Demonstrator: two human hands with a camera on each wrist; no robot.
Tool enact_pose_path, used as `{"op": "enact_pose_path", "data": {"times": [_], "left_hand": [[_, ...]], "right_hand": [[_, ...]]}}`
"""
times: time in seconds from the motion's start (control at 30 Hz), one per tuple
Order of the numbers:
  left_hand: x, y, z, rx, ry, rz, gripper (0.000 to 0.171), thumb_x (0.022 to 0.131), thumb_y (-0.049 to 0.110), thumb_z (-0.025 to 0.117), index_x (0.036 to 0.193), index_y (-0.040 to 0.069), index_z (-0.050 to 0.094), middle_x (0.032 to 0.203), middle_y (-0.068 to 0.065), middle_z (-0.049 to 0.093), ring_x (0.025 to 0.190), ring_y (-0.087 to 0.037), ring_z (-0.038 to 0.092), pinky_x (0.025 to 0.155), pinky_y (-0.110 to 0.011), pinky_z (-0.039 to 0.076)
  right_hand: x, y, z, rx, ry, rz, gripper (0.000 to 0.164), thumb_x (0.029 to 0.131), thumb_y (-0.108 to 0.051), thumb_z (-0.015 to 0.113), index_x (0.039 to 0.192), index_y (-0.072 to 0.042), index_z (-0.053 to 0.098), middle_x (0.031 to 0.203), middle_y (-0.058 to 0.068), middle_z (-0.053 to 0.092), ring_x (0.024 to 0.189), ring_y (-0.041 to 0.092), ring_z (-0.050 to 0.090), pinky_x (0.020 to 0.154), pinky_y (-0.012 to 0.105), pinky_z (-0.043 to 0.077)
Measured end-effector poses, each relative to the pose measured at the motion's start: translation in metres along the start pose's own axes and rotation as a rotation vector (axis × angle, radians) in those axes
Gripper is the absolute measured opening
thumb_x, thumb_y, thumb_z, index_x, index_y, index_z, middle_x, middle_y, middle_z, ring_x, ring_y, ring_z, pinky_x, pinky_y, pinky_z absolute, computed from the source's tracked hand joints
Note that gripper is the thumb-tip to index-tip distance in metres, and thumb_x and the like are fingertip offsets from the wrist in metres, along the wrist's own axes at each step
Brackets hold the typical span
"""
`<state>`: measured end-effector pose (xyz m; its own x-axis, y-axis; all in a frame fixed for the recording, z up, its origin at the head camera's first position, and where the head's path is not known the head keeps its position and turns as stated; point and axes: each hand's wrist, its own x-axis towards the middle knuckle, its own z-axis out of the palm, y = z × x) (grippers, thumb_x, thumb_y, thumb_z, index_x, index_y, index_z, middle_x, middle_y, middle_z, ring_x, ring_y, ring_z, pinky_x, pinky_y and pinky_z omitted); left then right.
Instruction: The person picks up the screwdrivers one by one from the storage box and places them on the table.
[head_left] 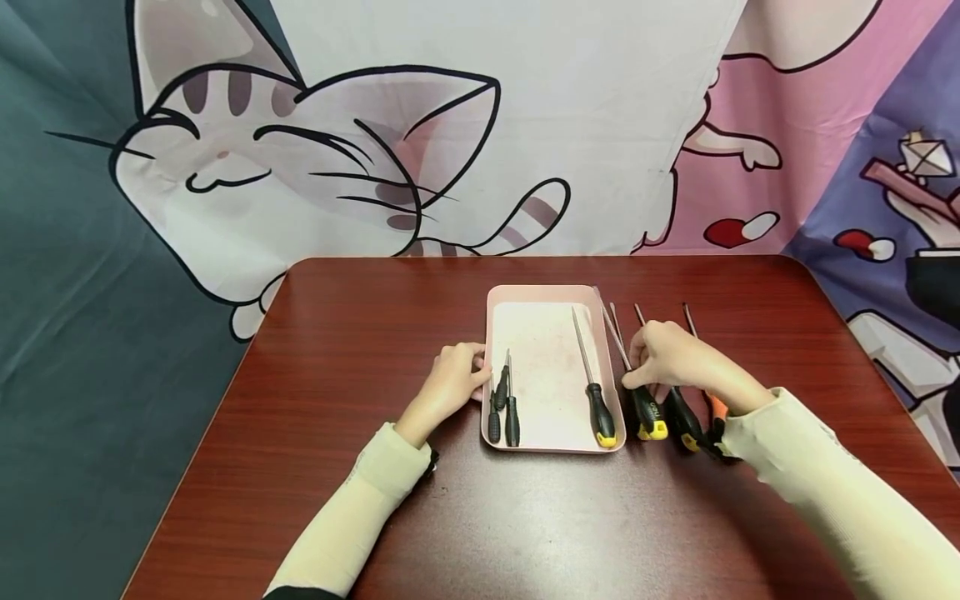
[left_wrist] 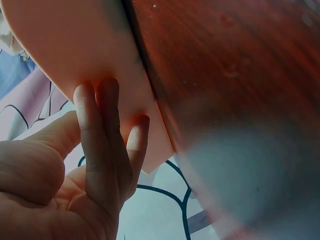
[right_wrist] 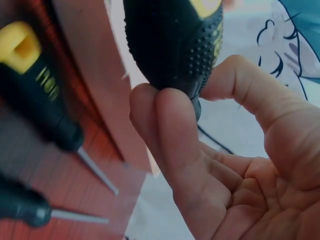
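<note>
My right hand (head_left: 663,358) pinches a black-and-yellow screwdriver (head_left: 647,414) near the front of its handle, just outside the right wall of a pink tray (head_left: 540,293). Its shaft slants up and left over the tray's rim. In the right wrist view thumb and fingertips close round the dark textured handle (right_wrist: 170,45). At the tray's left side rests my left hand (head_left: 453,375); in the left wrist view its fairly straight fingers (left_wrist: 92,130) touch the outer wall. Inside the tray, a large black-and-yellow screwdriver (head_left: 600,417) lies at the right, and three small black screwdrivers (head_left: 512,421) at the left.
Right of the tray, more screwdrivers lie on the brown table (head_left: 375,308), including a black-handled one (head_left: 681,417) and an orange-and-black handle (head_left: 717,408) partly behind my right forearm. A cartoon-printed cloth (head_left: 600,100) hangs behind the table's far edge.
</note>
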<state>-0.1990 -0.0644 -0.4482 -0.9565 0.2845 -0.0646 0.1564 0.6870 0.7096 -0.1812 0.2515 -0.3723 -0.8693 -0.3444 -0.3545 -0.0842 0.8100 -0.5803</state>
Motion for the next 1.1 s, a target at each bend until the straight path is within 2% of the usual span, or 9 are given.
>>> {"op": "enact_pose_path", "data": {"times": [0.27, 0.47, 0.7, 0.9, 1.1], "left_hand": [[0.000, -0.002, 0.002, 0.000, 0.001, -0.006, 0.038, 0.090, 0.004, 0.064, 0.128, -0.001, 0.065, 0.086, -0.002, 0.070, 0.046, -0.002, 0.062, 0.076, -0.031, 0.057], [-0.001, -0.003, 0.003, 0.013, -0.007, 0.009, 0.038, 0.091, 0.006, 0.064, 0.129, 0.000, 0.064, 0.085, 0.000, 0.070, 0.048, -0.002, 0.062, 0.079, -0.035, 0.057], [0.000, -0.002, 0.004, 0.007, -0.006, 0.005, 0.039, 0.091, 0.005, 0.064, 0.129, 0.000, 0.064, 0.085, -0.001, 0.070, 0.047, -0.002, 0.062, 0.075, -0.032, 0.057], [0.001, -0.002, 0.005, -0.023, -0.020, 0.003, 0.039, 0.092, 0.005, 0.063, 0.131, 0.000, 0.063, 0.085, -0.001, 0.069, 0.047, -0.002, 0.063, 0.067, -0.026, 0.057], [0.001, -0.001, 0.004, -0.008, -0.010, -0.001, 0.040, 0.091, 0.005, 0.064, 0.131, 0.000, 0.063, 0.086, -0.002, 0.070, 0.047, -0.002, 0.062, 0.069, -0.027, 0.057]], "right_hand": [[-0.015, 0.028, -0.012, 0.012, 0.017, 0.017, 0.019, 0.082, -0.011, 0.077, 0.081, 0.001, 0.063, 0.056, 0.005, 0.062, 0.049, 0.024, 0.066, 0.055, 0.039, 0.057], [-0.027, 0.051, -0.019, 0.026, 0.036, 0.052, 0.020, 0.082, -0.011, 0.077, 0.082, 0.003, 0.062, 0.056, 0.005, 0.062, 0.048, 0.023, 0.065, 0.053, 0.036, 0.057], [-0.039, 0.077, -0.029, -0.048, 0.072, 0.071, 0.022, 0.081, -0.014, 0.079, 0.078, 0.000, 0.062, 0.060, 0.002, 0.063, 0.053, 0.024, 0.067, 0.058, 0.035, 0.055], [-0.049, 0.095, -0.034, -0.110, 0.076, 0.091, 0.025, 0.080, -0.017, 0.081, 0.079, 0.002, 0.064, 0.064, 0.001, 0.065, 0.055, 0.021, 0.067, 0.060, 0.037, 0.053], [-0.054, 0.111, -0.036, -0.127, 0.074, 0.106, 0.024, 0.080, -0.015, 0.081, 0.080, 0.003, 0.065, 0.066, 0.001, 0.065, 0.055, 0.021, 0.067, 0.062, 0.039, 0.053]]}}
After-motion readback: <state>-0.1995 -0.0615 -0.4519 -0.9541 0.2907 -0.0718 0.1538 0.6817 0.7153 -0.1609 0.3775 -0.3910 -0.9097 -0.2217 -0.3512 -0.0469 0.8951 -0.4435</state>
